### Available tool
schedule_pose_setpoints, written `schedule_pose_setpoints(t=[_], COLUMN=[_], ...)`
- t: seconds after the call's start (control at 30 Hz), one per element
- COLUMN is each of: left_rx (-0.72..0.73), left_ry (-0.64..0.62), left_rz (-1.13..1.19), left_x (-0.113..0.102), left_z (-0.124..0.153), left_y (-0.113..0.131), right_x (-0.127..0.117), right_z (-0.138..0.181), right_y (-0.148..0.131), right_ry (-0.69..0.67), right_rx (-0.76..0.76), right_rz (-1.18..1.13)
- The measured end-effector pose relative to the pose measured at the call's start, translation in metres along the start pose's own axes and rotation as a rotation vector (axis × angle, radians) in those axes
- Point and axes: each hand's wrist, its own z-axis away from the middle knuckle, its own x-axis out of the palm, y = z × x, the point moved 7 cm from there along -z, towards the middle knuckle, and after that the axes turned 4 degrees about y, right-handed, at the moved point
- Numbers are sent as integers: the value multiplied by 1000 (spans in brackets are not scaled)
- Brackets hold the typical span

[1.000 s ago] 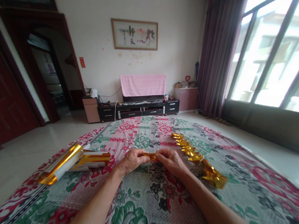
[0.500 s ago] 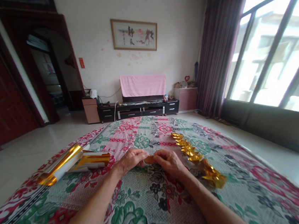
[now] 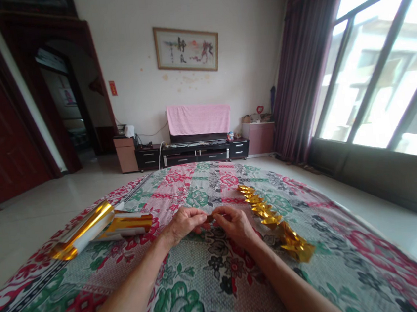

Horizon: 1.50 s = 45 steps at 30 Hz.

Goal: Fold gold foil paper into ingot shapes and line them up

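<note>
Between my two hands is a small folded piece of gold foil paper point(image 3: 210, 218), mostly covered by fingers. My left hand point(image 3: 187, 222) pinches its left end and my right hand point(image 3: 232, 223) pinches its right end, just above the flowered cloth. Right of my right hand, a row of several folded gold foil pieces point(image 3: 264, 209) runs away from me, the nearest ones point(image 3: 296, 246) beside my right forearm. To the left of my left hand lie curled gold foil sheets with white backs point(image 3: 89, 230), partly rolled and overlapping.
A flowered tablecloth point(image 3: 179, 303) in red, green and grey covers the rounded table. Beyond it stand a low black cabinet point(image 3: 212, 155) and a screen draped with a pink towel point(image 3: 199, 118). A purple curtain point(image 3: 293, 77) hangs by the window at right.
The gold piece between my fingers now shows less, looking narrower and turned. My fingertips are slightly closer together. The row of folded pieces and the curled sheets have stayed in place.
</note>
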Motion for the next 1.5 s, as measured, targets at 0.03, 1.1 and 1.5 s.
schedule_pose_setpoints(t=[0.03,1.1,1.5], left_rx=[16,294,450], left_ry=[12,303,358], left_rz=[-7,-271,-354], left_x=[-1,1,5], left_z=[-1,-4,5], left_y=[0,15,28], right_x=[1,-1,1], right_z=[0,-3,-7], right_y=[0,7,8], right_ry=[-2,65,66], right_rx=[9,85,120], right_rz=[-36,-119,-177])
